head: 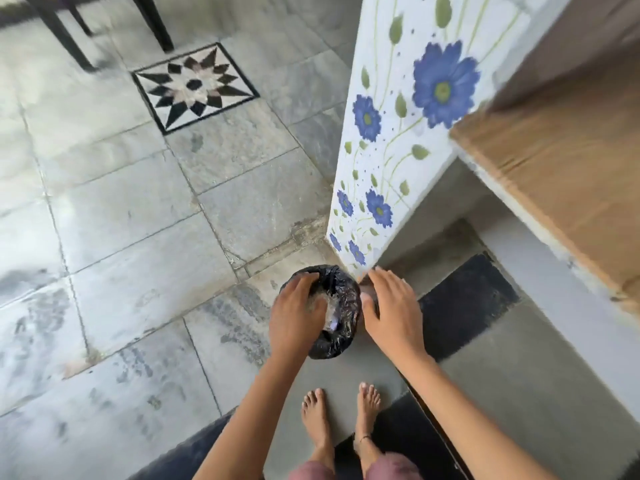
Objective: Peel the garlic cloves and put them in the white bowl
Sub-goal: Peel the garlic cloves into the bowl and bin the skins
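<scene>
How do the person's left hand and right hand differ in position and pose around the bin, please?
The left hand lies over the opening of the black-lined bin; the right hand sits beside its rim, next to the flowered wall. The left hand's fingers curve down towards the bin, while the right hand's fingers stretch out flat. Both hands are palm down, with bare forearms.

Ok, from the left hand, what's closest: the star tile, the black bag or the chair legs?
1. Black bag, just under the left hand.
2. Star tile, on the floor ahead, to the left.
3. Chair legs, beyond the tile.
</scene>
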